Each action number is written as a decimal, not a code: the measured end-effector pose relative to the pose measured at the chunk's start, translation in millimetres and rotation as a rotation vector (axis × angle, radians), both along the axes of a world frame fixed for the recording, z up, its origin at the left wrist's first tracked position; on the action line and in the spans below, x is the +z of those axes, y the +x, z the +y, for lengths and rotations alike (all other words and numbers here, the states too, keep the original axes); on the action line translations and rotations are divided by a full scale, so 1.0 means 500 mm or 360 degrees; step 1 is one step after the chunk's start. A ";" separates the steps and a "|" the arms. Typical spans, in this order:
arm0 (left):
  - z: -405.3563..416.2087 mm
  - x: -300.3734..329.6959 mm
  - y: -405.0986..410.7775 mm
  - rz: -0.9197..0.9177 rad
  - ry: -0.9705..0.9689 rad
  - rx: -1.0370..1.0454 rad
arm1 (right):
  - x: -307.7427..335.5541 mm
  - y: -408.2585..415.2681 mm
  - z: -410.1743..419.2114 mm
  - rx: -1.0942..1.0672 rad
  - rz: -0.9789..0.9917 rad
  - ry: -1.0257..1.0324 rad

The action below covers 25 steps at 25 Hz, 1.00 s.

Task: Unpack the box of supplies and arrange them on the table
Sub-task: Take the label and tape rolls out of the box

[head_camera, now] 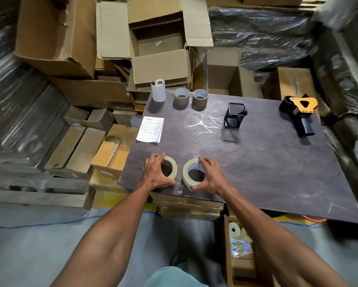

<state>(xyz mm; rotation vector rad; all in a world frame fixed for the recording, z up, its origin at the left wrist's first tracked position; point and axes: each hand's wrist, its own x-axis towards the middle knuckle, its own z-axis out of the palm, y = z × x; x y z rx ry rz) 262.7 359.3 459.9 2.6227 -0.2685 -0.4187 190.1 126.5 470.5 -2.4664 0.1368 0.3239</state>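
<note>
Two clear tape rolls lie flat near the front left corner of the dark table (256, 162). My left hand (155, 172) grips the left tape roll (171, 165) from its left side, thumb and fingers curled round the rim. My right hand (208, 175) grips the right tape roll (189, 172) from its right side. Farther back stand two brown tape rolls (181, 98) (199, 99), a white paper roll (159, 90), a black mesh pen holder (235, 114), a tape dispenser (300, 112) and a printed sheet (151, 129). The supply box (239, 243) sits open on the floor under the table's front edge.
Open and stacked cardboard boxes (157, 48) crowd the space behind and left of the table. Plastic-wrapped bundles (261, 34) lie at the back right and along the left. The floor in front is bare blue-grey, with my knee at the bottom.
</note>
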 end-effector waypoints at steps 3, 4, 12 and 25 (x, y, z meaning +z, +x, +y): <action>0.005 -0.012 0.004 0.0048 -0.0063 0.0001 | -0.019 0.003 0.025 -0.0048 0.0005 0.0041; 0.008 -0.015 0.006 0.0061 -0.0086 -0.0005 | -0.025 0.002 0.030 -0.0063 0.0000 0.0043; 0.029 -0.024 -0.001 0.0164 -0.0242 0.0117 | -0.039 -0.004 0.035 -0.0075 0.0015 0.0048; 0.020 -0.011 -0.159 -0.0152 -0.0247 0.0528 | -0.058 -0.108 -0.049 -0.0195 0.0228 0.0129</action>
